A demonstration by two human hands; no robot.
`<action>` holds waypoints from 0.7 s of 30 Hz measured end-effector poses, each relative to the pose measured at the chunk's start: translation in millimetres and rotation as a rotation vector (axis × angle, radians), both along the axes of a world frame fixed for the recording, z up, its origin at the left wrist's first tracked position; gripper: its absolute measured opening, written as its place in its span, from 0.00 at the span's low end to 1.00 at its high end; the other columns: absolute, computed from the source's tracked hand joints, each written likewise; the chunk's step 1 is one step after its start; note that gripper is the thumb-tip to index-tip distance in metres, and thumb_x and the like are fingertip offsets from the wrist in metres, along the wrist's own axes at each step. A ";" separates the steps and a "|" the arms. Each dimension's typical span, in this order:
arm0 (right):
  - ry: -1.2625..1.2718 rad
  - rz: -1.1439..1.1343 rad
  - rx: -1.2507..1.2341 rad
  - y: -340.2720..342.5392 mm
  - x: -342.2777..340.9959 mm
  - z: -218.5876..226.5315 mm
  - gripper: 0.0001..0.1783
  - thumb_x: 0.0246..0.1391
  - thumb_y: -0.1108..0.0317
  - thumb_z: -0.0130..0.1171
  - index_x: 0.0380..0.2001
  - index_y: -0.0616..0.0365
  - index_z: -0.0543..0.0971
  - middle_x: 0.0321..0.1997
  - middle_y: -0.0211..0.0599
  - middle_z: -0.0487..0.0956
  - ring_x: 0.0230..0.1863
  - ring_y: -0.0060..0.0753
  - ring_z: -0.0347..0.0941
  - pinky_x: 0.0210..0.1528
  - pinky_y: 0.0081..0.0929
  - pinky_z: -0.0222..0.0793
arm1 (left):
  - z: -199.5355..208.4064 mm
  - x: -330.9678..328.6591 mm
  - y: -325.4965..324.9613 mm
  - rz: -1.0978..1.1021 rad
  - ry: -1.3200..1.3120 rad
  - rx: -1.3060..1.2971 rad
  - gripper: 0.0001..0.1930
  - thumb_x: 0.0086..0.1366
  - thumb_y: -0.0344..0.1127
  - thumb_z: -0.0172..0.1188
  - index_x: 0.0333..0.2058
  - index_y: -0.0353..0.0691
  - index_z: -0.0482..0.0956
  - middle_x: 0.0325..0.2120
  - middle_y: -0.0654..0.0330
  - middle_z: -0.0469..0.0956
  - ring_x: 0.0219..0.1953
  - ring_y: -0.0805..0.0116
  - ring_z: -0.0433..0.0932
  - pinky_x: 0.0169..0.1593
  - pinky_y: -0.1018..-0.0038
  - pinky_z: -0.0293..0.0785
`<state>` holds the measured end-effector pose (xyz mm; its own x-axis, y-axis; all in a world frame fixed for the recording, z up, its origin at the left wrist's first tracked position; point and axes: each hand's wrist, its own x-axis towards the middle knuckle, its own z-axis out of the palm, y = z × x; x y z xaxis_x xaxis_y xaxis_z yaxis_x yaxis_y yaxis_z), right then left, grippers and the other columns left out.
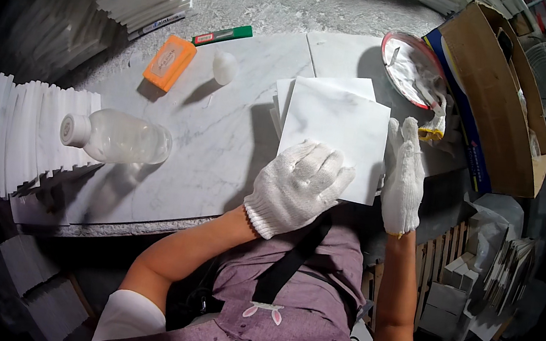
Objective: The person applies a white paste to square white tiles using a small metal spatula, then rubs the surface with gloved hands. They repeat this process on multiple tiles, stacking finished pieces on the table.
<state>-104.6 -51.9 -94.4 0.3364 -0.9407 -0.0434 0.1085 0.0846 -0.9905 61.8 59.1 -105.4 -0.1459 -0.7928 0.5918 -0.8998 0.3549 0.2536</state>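
Left hand (298, 188) flat on marble tile (337, 127), clear bottle (118, 138) lying nearby

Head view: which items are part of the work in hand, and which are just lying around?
In use:
- left hand, flat on the top white marble tile
- right hand, at that tile's right edge
- tile stack underneath

Lying about:
- clear plastic bottle
- orange block
- green marker
- small white lump
- round red-rimmed dish
- cardboard box
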 end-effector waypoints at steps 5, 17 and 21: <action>0.115 -0.001 -0.060 -1.6 -15.9 -7.8 0.31 0.73 0.57 0.38 0.70 0.68 0.54 0.71 0.49 0.61 0.71 0.38 0.59 0.72 0.32 0.52 | 1.1 0.9 1.1 0.009 -0.030 0.002 0.26 0.48 0.44 0.68 0.48 0.49 0.81 0.48 0.64 0.73 0.54 0.63 0.71 0.55 0.65 0.74; 1.023 -0.452 -0.429 -51.0 -51.3 4.1 0.49 0.51 0.53 0.69 0.70 0.60 0.58 0.68 0.51 0.65 0.67 0.47 0.63 0.68 0.35 0.59 | 1.8 1.8 -1.4 -0.032 -0.014 -0.017 0.27 0.45 0.41 0.69 0.48 0.46 0.80 0.47 0.61 0.74 0.54 0.61 0.71 0.55 0.62 0.74; 1.069 -0.422 -0.382 -81.0 -49.0 -14.6 0.41 0.53 0.47 0.64 0.65 0.58 0.67 0.59 0.48 0.74 0.60 0.47 0.71 0.61 0.35 0.66 | 4.7 1.2 -0.2 -0.029 -0.024 -0.008 0.28 0.44 0.41 0.69 0.48 0.45 0.80 0.47 0.61 0.74 0.54 0.60 0.71 0.55 0.62 0.74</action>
<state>-153.6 -132.9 -109.0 -0.0361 -0.9807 0.1923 -0.8315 -0.0773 -0.5500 63.0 58.9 -100.7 -0.1828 -0.7831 0.5944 -0.8948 0.3830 0.2295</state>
